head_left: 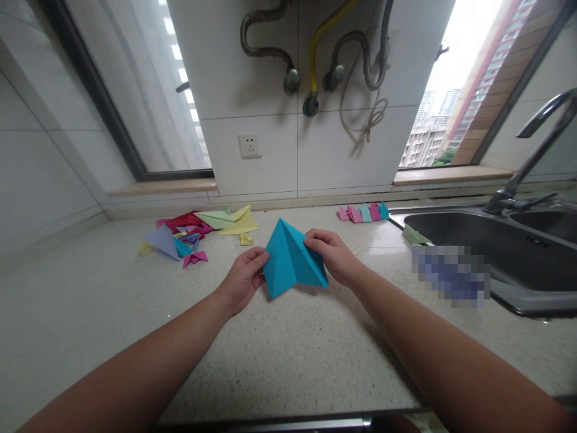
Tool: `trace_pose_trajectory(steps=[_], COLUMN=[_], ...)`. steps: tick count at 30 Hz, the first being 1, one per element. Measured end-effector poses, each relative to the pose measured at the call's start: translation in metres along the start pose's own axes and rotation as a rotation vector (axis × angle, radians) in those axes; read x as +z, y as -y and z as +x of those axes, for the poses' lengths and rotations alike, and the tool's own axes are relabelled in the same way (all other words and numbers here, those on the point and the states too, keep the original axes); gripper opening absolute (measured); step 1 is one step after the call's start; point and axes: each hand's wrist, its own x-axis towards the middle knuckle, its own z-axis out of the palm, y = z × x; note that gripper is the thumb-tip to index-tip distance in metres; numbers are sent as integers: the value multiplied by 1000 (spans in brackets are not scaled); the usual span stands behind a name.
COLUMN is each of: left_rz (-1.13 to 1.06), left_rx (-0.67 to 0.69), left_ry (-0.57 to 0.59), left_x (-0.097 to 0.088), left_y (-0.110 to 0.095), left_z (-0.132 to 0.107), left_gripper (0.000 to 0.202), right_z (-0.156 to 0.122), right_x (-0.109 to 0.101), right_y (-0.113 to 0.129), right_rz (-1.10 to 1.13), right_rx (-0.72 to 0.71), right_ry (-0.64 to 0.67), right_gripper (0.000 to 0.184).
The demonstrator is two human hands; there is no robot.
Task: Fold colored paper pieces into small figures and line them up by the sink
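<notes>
A blue sheet of folded paper is held up over the counter, pointed at the top and creased down its middle, with its two halves angled apart. My left hand pinches its left edge, thumb on the front face. On the opposite side, my right hand grips the right edge, also with the thumb in front. The fingers behind the paper are partly hidden. Beyond my left hand lies a small yellow folded paper piece.
Folded papers in several colours lie heaped at the back left. A row of small folded pieces stands by the wall. On the right are a steel sink, a tap, a green paper piece and a blurred-out item.
</notes>
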Motion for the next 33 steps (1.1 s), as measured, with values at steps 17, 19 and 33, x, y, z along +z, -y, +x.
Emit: trace_pose_trajectory(steps=[17,19,33], left_rz=[-11,-20,-24], left_rx=[-5,-17,-103], left_ry=[68,90,128], left_x=[2,2,8], left_y=[-2,-2,0], left_z=[-3,-3,-3], left_gripper=[23,22,27], right_z=[-3,-3,-4], right_x=[10,13,14], right_y=[3,4,-2], right_rz=[114,78,-54], right_rx=[-1,-23,-118], right_ry=[154,167,179], right_gripper=[18,11,31])
